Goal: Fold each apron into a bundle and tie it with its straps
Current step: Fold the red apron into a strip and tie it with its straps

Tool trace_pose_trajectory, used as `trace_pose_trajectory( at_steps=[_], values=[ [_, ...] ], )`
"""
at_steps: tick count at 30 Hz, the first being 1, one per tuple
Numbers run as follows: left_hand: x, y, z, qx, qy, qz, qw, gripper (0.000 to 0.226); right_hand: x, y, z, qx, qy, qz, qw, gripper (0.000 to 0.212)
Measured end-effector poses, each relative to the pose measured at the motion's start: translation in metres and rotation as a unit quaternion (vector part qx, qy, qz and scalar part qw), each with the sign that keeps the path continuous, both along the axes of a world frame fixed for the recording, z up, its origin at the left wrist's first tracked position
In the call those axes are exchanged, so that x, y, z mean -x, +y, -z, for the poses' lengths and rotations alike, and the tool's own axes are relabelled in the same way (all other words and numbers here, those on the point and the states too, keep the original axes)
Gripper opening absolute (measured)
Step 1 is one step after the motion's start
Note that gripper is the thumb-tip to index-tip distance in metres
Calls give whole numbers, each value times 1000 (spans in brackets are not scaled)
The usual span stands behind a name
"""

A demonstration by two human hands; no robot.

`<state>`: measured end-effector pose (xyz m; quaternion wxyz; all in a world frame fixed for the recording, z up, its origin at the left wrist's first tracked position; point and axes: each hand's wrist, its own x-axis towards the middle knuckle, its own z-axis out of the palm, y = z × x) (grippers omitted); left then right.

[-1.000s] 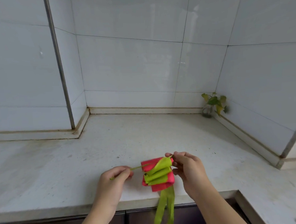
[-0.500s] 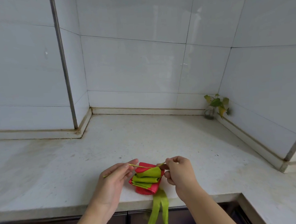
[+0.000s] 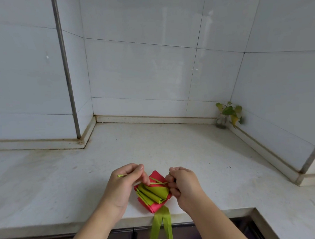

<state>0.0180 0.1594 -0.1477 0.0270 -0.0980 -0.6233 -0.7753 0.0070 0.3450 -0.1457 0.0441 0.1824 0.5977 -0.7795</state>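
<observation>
Above the bundle [image 3: 152, 192], I am pinching the strap [image 3: 157, 182] taut crosswise: left hand [image 3: 126, 184] and right hand [image 3: 182, 184] gripping opposite ends.

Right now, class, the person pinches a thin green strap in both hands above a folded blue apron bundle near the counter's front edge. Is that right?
One detail is wrong: the apron bundle is red with green trim, not blue. The head view shows it near the counter's front edge, with the left hand and right hand each pinching the thin green strap above it.
</observation>
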Motion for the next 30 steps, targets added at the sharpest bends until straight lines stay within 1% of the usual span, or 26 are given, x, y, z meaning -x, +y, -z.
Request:
trace_pose_trajectory(
  at_steps=[4, 7, 8, 10, 12, 14, 15, 17, 18, 19, 20, 22, 23, 25, 27, 28, 30],
  values=[
    [2, 0, 11, -67, -58, -50, 995, 37, -1, -3, 8, 5, -26, 27, 999, 29],
    [3, -1, 18, -111, -99, -65, 987, 34, -1, -3, 12, 5, -24, 45, 999, 29],
    [3, 0, 18, -113, -103, -66, 986, 34, -1, -3, 13, -4, -16, 49, 999, 28],
    [3, 1, 18, -70, -86, -60, 992, 37, -2, -4, 14, -49, 8, 46, 998, 22],
    [3, 3, 14, 31, -49, -43, 997, 43, -2, -6, 17, -95, 37, 20, 995, 18],
    [4, 3, 7, 146, -31, -21, 989, 45, -3, -6, 17, -121, 59, -12, 991, 15],
    [5, 3, 3, 194, -34, -12, 980, 41, -4, -5, 17, -127, 69, -27, 989, 13],
    [5, 4, -3, 260, -45, 3, 964, 19, -10, -4, 16, -115, 95, -59, 987, 7],
    [5, 5, -5, 284, -43, 6, 958, 9, -13, -4, 15, -101, 112, -73, 986, 10],
    [4, 7, -5, 306, -40, 4, 951, 5, -16, -4, 16, -88, 132, -82, 984, 17],
    [5, 8, -5, 321, -37, 1, 946, 7, -18, -4, 18, -78, 152, -86, 981, 28],
    [5, 10, -4, 333, -39, 3, 942, 15, -19, -2, 25, -73, 183, -88, 977, 51],
    [5, 11, -5, 337, -37, 8, 941, 21, -18, -1, 30, -75, 191, -88, 975, 53],
    [5, 11, -5, 341, -28, 20, 940, 30, -18, -2, 35, -116, 212, -99, 965, 43],
    [5, 12, -5, 354, -17, 25, 935, 34, -18, -4, 36, -194, 226, -119, 947, 27],
    [5, 12, -5, 361, -13, 25, 932, 33, -19, -6, 35, -229, 225, -130, 938, 25],
    [5, 11, -5, 360, -11, 28, 932, 28, -19, -7, 36, -259, 216, -138, 931, 26]
  ],
)
